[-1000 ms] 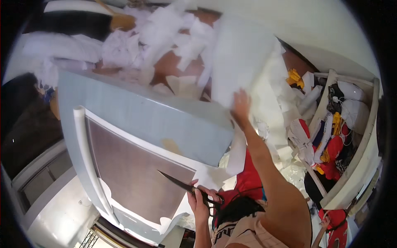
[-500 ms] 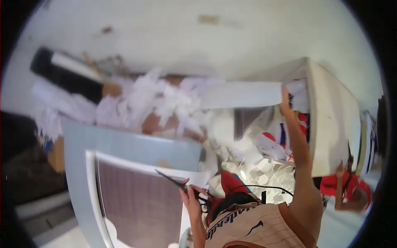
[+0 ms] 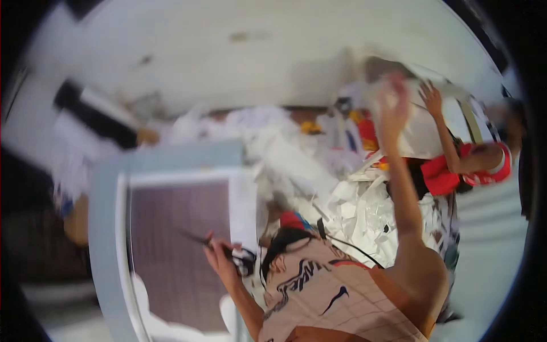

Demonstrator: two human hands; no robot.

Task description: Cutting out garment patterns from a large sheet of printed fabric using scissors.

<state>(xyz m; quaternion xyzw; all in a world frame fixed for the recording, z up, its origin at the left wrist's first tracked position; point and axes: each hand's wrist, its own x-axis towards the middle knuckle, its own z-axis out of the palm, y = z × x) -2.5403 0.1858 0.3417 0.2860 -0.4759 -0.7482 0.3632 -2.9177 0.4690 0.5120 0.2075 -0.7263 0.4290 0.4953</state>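
My left hand [image 3: 223, 259] is closed on a pair of dark scissors [image 3: 196, 235], the blades pointing left over the brown panel of a blue-grey table [image 3: 171, 157]. My right hand [image 3: 394, 105] is raised at the far right, in front of a whitish board or box [image 3: 419, 134]. Motion smears its fingers, so whether it touches that surface or holds anything is unclear. White paper scraps [image 3: 364, 205] are heaped below my right forearm.
Another person in red [image 3: 478, 165] stands at the right, one hand [image 3: 431, 98] up by the board. More white scraps [image 3: 268, 128] line the wall. A black-and-white roll-like object [image 3: 97, 111] leans at the far left. A black cord [image 3: 356, 251] crosses near my body.
The long white sheet at my right hand is no longer in view there. My right hand has risen, and the whitish board has tipped. The other person has come closer. My left hand moved left with the scissors.
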